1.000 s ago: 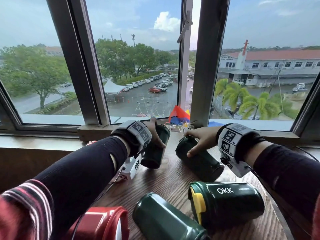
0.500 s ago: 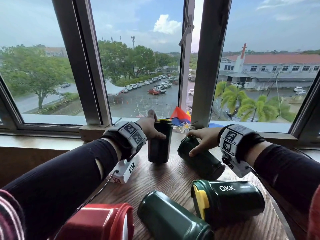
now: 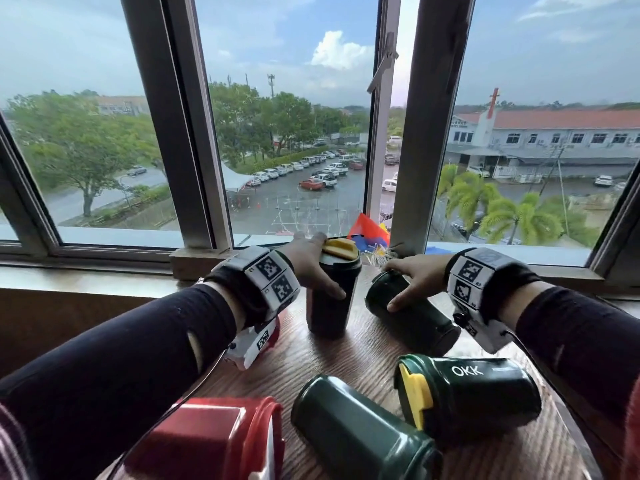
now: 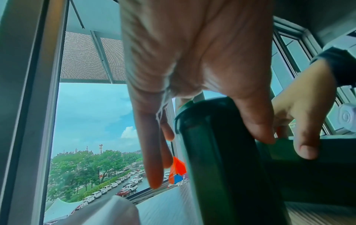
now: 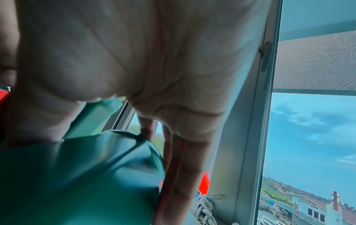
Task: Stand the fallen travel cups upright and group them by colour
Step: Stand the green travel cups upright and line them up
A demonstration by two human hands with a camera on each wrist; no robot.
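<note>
An upright dark green travel cup with a yellow lid stands at the back of the wooden table. My left hand grips it near the top, thumb across the front; the left wrist view shows the cup between thumb and fingers. Just to the right, my right hand holds the lid end of a green cup lying on its side, also seen as the cup in the right wrist view. Two more green cups and a red cup lie near me.
The window sill and grey window frame close off the back of the table. Small flags and cord lie on the sill behind the cups. Something red shows under my left wrist.
My left hand has tipped its green cup from slanted to fully upright, so the yellow lid now faces up. My right hand has stayed on the fallen cup.
</note>
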